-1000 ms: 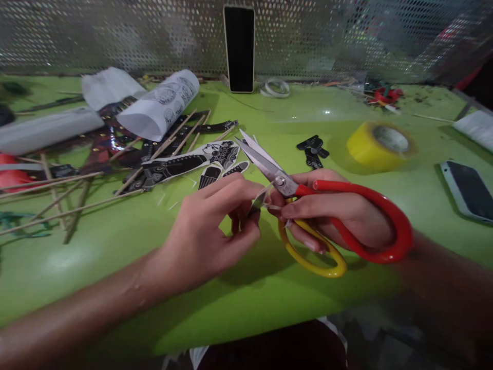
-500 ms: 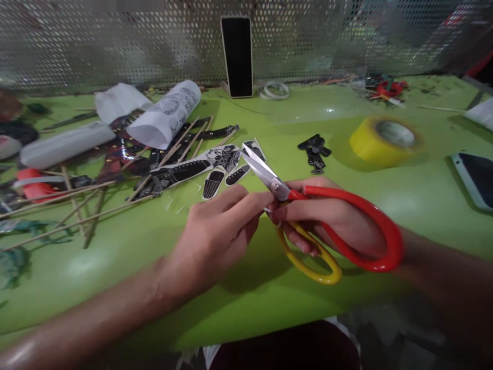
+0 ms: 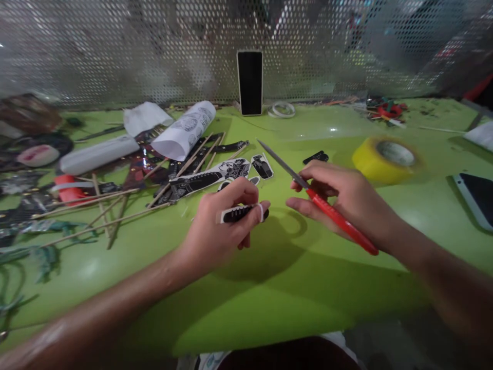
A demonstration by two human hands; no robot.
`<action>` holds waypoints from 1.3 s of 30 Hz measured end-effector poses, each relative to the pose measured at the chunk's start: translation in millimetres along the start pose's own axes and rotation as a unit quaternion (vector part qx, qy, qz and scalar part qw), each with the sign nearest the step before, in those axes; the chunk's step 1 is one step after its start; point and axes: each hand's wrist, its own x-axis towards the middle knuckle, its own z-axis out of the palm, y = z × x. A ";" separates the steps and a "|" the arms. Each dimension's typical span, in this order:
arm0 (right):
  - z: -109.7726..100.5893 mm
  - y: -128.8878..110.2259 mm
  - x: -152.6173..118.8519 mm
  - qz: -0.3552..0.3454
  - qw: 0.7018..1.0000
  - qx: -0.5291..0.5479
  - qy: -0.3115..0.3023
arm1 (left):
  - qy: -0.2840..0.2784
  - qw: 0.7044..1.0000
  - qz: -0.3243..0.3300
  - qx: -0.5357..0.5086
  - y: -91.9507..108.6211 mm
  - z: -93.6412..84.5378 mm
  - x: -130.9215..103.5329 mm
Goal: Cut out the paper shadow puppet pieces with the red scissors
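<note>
**Both hands raised, fingers closed, arms converging from the near edge**

The left forearm enters from seven o'clock and runs up toward the centre, wrist straight. The left hand (image 3: 225,223) is curled, knuckles up, thumb and forefinger pinched together and pointing toward three o'clock, the other fingers tucked under the palm.

The right forearm comes in from four o'clock, angled toward ten o'clock. The right hand (image 3: 342,203) sits palm down with its back to the camera, fingers (image 3: 304,204) wrapped closed and reaching toward nine o'clock. The two hands are near each other but apart, the right slightly farther from the body.
</note>
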 end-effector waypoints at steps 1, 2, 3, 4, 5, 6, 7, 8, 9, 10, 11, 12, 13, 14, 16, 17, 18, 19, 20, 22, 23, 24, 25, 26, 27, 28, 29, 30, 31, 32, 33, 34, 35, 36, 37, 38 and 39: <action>-7.5 3.9 1.7 -0.016 0.999 -0.037 -0.002 | 0.009 1.000 -0.007 -0.015 -1.2 -0.8 2.2; -16.1 7.1 2.9 -0.020 0.998 -0.054 -0.002 | 0.019 0.999 -0.012 -0.027 -2.9 -1.8 4.7; -25.1 9.3 3.5 -0.021 0.997 -0.074 -0.010 | 0.031 0.999 -0.014 -0.036 -4.9 -2.8 7.2; -33.8 10.4 3.4 -0.024 0.993 -0.111 -0.026 | 0.044 0.998 -0.015 -0.043 -7.0 -4.0 9.7; -41.5 10.4 2.5 -0.049 0.987 -0.152 -0.027 | 0.054 0.997 -0.015 -0.049 -9.0 -5.3 11.9; -47.5 9.5 0.9 -0.084 0.979 -0.183 -0.020 | 0.064 0.996 -0.013 -0.053 -10.7 -6.6 14.0; -51.3 8.0 -1.3 -0.102 0.972 -0.208 -0.025 | 0.071 0.996 -0.012 -0.056 -12.1 -7.7 15.7; -52.6 6.0 -4.0 -0.125 0.965 -0.229 -0.025 | 0.077 0.995 -0.010 -0.059 -13.1 -8.6 17.3; -51.6 3.8 -6.8 -0.141 0.958 -0.247 -0.031 | 0.081 0.995 -0.009 -0.062 -13.7 -9.2 18.5; -48.5 1.7 -9.6 -0.153 0.953 -0.259 -0.037 | 0.083 0.994 -0.009 -0.065 -14.1 -9.6 19.6; -44.0 -0.2 -12.3 -0.160 0.950 -0.266 -0.048 | 0.083 0.994 -0.009 -0.067 -14.3 -9.6 20.4; -38.6 -1.8 -14.5 -0.162 0.947 -0.272 -0.052 | 0.081 0.994 -0.010 -0.068 -14.4 -9.4 20.9; -33.0 -3.1 -16.2 -0.162 0.945 -0.277 -0.057 | 0.080 0.994 -0.010 -0.068 -14.6 -9.0 21.2; -27.7 -4.1 -17.5 -0.162 0.943 -0.283 -0.060 | 0.078 0.995 -0.011 -0.067 -14.8 -8.5 21.1; -18.9 -5.5 -18.6 -0.160 0.940 -0.295 -0.062 | 0.073 0.995 -0.012 -0.063 -15.7 -7.6 20.5; -15.6 -5.9 -18.8 -0.160 0.939 -0.300 -0.061 | 0.070 0.996 -0.013 -0.059 -16.3 -7.2 20.1; -13.0 -6.4 -18.9 -0.161 0.938 -0.301 -0.058 | 0.067 0.996 -0.013 -0.055 -17.1 -6.9 19.6; -11.0 -6.8 -19.0 -0.161 0.938 -0.301 -0.055 | 0.064 0.997 -0.013 -0.051 -18.0 -6.7 19.0; -9.3 -7.3 -19.2 -0.160 0.939 -0.301 -0.054 | 0.062 0.997 -0.011 -0.045 -19.0 -6.7 18.5; -6.2 -8.4 -19.6 -0.155 0.940 -0.300 -0.053 | 0.062 0.998 -0.008 -0.032 -20.7 -6.8 17.5; -4.7 -9.0 -19.8 -0.151 0.940 -0.299 -0.056 | 0.063 0.998 -0.007 -0.024 -21.4 -7.0 17.1; -3.1 -9.5 -19.9 -0.145 0.941 -0.300 -0.058 | 0.065 0.998 -0.006 -0.015 -21.9 -7.1 16.7; -1.5 -9.9 -19.9 -0.139 0.942 -0.300 -0.060 | 0.067 0.998 -0.006 -0.005 -22.1 -7.2 16.4; 0.2 -10.2 -19.9 -0.132 0.943 -0.299 -0.062 | 0.069 0.998 -0.007 0.005 -22.1 -7.2 16.1; 1.8 -10.4 -19.7 -0.124 0.944 -0.300 -0.063 | 0.071 0.997 -0.008 0.016 -21.7 -7.1 15.9; 3.4 -10.5 -19.6 -0.116 0.944 -0.301 -0.063 | 0.073 0.997 -0.009 0.027 -21.2 -6.9 15.7; 4.9 -10.4 -19.5 -0.108 0.945 -0.303 -0.062 | 0.075 0.996 -0.010 0.037 -20.4 -6.7 15.5; 6.3 -10.3 -19.5 -0.103 0.945 -0.305 -0.061 | 0.076 0.996 -0.012 0.046 -19.6 -6.4 15.3; 7.7 -10.1 -19.7 -0.101 0.945 -0.306 -0.058 | 0.075 0.996 -0.014 0.053 -18.7 -6.0 15.0; 8.9 -9.9 -20.1 -0.102 0.944 -0.309 -0.055 | 0.074 0.995 -0.015 0.059 -17.8 -5.8 14.7; 10.1 -9.6 -20.7 -0.108 0.942 -0.315 -0.051 | 0.072 0.995 -0.017 0.063 -17.0 -5.5 14.4; 11.1 -9.4 -21.5 -0.116 0.938 -0.323 -0.045 | 0.070 0.995 -0.018 0.066 -16.4 -5.3 14.0; 11.9 -9.1 -22.4 -0.128 0.933 -0.334 -0.036 | 0.068 0.995 -0.017 0.068 -16.0 -5.2 13.7; 12.6 -9.0 -23.3 -0.142 0.926 -0.348 -0.023 | 0.067 0.995 -0.016 0.069 -15.8 -5.0 13.4; 13.2 -8.9 -24.1 -0.158 0.918 -0.365 -0.006 | 0.066 0.995 -0.013 0.069 -15.8 -4.8 13.2; 13.7 -8.9 -24.8 -0.175 0.908 -0.381 0.012 | 0.065 0.996 -0.011 0.066 -15.9 -4.5 13.0; 14.0 -9.1 -25.3 -0.192 0.898 -0.396 0.031 | 0.061 0.996 -0.008 0.062 -16.2 -4.1 12.9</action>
